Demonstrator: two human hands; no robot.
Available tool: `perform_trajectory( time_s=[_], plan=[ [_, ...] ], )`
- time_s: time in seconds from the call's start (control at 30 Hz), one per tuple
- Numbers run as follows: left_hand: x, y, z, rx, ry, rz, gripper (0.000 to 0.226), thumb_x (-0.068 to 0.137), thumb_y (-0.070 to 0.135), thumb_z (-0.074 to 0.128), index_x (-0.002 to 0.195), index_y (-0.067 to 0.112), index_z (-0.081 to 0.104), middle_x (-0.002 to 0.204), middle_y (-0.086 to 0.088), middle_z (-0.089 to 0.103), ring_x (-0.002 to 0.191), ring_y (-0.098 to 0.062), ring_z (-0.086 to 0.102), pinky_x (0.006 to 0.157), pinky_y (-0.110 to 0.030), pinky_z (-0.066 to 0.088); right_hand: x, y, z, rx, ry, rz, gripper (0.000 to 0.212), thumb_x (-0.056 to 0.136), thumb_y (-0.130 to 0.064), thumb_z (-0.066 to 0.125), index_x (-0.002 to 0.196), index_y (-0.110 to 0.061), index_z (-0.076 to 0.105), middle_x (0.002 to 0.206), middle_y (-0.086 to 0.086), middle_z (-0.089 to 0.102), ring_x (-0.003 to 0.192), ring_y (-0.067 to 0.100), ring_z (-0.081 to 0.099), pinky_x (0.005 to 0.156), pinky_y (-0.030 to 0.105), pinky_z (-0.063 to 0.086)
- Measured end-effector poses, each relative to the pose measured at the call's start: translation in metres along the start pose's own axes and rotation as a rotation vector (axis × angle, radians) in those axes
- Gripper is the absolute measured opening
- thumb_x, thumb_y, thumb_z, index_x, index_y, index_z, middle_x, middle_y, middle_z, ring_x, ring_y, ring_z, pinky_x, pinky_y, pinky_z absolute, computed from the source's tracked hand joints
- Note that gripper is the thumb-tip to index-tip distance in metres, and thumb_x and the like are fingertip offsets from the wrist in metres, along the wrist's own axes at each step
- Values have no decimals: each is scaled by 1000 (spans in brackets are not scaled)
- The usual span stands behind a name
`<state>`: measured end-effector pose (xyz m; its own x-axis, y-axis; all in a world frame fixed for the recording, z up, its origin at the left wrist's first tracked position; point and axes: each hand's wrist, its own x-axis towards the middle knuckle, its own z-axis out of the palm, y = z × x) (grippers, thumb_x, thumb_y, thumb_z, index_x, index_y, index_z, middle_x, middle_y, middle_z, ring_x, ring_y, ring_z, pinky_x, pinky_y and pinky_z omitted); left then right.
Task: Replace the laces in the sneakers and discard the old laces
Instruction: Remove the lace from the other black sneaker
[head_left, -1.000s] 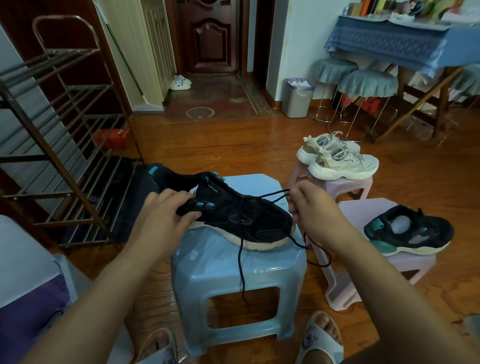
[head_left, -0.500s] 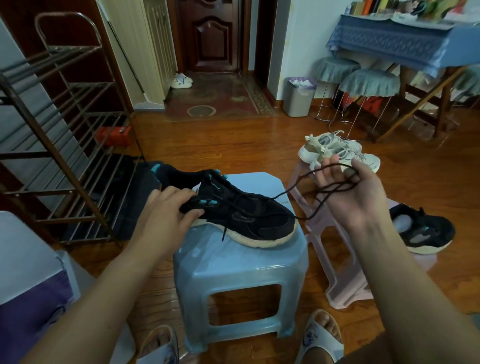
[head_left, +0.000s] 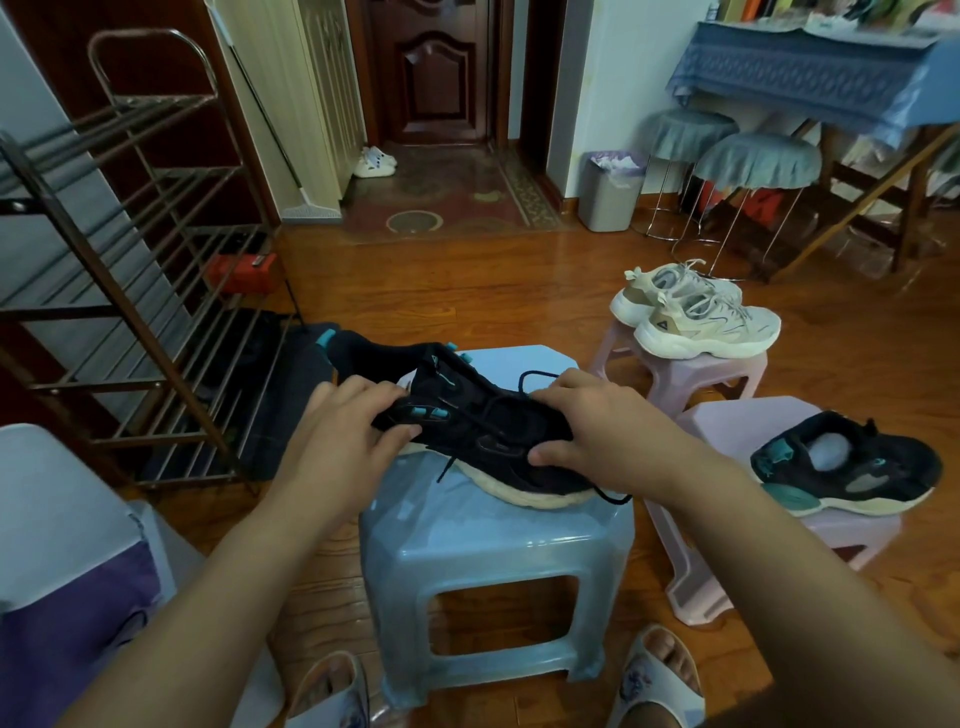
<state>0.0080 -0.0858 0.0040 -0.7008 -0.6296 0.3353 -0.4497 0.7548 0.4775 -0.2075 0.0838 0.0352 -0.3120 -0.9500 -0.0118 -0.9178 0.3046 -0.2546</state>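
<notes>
Black sneaker (head_left: 483, 431) lies gripped between left hand (head_left: 348, 441) and right hand (head_left: 597, 426).

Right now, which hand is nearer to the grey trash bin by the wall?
Right. The right hand grips the toe end of the black sneaker, on the side toward the trash bin. The left hand holds the heel end, farther away.

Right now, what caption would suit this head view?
Both hands, left and right, grip a black sneaker on a blue stool.
</notes>
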Motion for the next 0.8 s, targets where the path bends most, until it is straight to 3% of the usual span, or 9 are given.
perform_trajectory(
  time_s=[0.1, 0.23, 0.3, 0.43, 0.6, 0.8],
  plan=[
    [0, 0, 0, 9, -8, -7, 22, 95, 34, 67, 116, 32, 67, 102, 16, 54, 98, -12, 42, 81, -25, 31, 1, 0, 1, 2, -9, -6, 45, 91, -47, 67, 131, -26, 61, 111, -5, 47, 102, 20, 56, 86, 42, 51],
    [3, 2, 1, 21, 7, -26, 20, 95, 36, 66, 115, 33, 67, 99, 16, 53, 97, -12, 42, 81, -27, 33, -1, 1, 6, -130, 125, 14, 29, 99, -37, 59, 118, -18, 69, 106, 2, 56, 95, 22, 60, 71, 31, 44],
    [3, 3, 2, 24, 10, -23, 20, 95, 36, 66, 115, 32, 67, 99, 16, 53, 97, -12, 42, 81, -27, 33, -3, 3, 7, -108, 130, 37, 26, 100, -37, 59, 114, -18, 71, 103, 3, 63, 94, 21, 61, 70, 29, 42],
    [4, 3, 2, 29, 7, -25, 21, 96, 35, 67, 117, 32, 66, 101, 16, 53, 98, -12, 42, 81, -28, 33, -5, 3, 13, -101, 163, 59, 23, 100, -36, 58, 107, -16, 68, 101, 4, 62, 92, 25, 63, 73, 37, 51],
    [4, 3, 2, 26, 6, -18, 21, 95, 35, 67, 116, 32, 66, 99, 15, 52, 96, -12, 41, 80, -29, 32, -7, 5, 16, -28, 173, 79, 22, 101, -31, 57, 117, -20, 68, 107, 3, 60, 98, 25, 61, 79, 38, 51],
    [2, 3, 1, 37, -2, -25, 21, 95, 34, 67, 115, 29, 67, 99, 13, 53, 96, -14, 42, 80, -30, 34, -4, 21, 6, 265, 118, 236, 19, 104, -25, 51, 93, -15, 63, 87, 0, 58, 86, 21, 58, 71, 36, 44]
  ],
)
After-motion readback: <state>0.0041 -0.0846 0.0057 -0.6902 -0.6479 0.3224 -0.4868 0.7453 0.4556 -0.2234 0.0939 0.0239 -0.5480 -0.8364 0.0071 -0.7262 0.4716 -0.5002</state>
